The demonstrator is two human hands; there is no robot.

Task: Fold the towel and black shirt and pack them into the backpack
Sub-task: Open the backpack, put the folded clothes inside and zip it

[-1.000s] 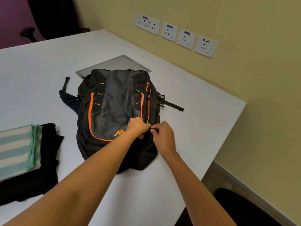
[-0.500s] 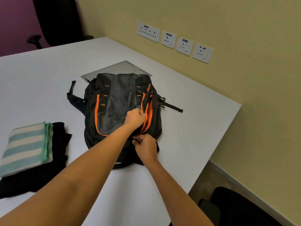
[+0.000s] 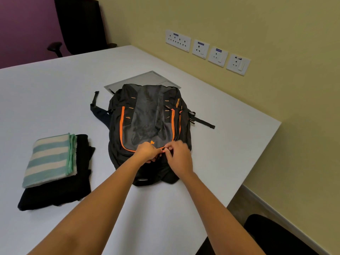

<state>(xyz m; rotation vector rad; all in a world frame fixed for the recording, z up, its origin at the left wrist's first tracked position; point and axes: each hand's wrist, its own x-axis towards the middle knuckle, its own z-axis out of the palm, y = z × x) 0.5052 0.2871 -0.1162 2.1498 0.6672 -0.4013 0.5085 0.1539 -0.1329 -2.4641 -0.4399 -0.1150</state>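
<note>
A black and grey backpack (image 3: pixel 147 115) with orange zips lies flat on the white table (image 3: pixel 46 100). My left hand (image 3: pixel 146 151) grips the fabric at its near end, just below the orange logo. My right hand (image 3: pixel 179 155) pinches a zip pull (image 3: pixel 163 149) right beside the left hand. To the left, a folded green-and-cream striped towel (image 3: pixel 50 159) sits on top of a folded black shirt (image 3: pixel 60 188).
A grey hatch plate (image 3: pixel 141 80) is set into the table behind the backpack. Backpack straps (image 3: pixel 204 123) trail to both sides. A black office chair (image 3: pixel 81 24) stands at the far end. Wall sockets (image 3: pixel 207 51) line the yellow wall. The table's edge runs on the right.
My right hand has moved from below the left hand to its right side, pinching the zip pull. My left hand has slid nearer along the bag. The orange gap at the right zip has closed.
</note>
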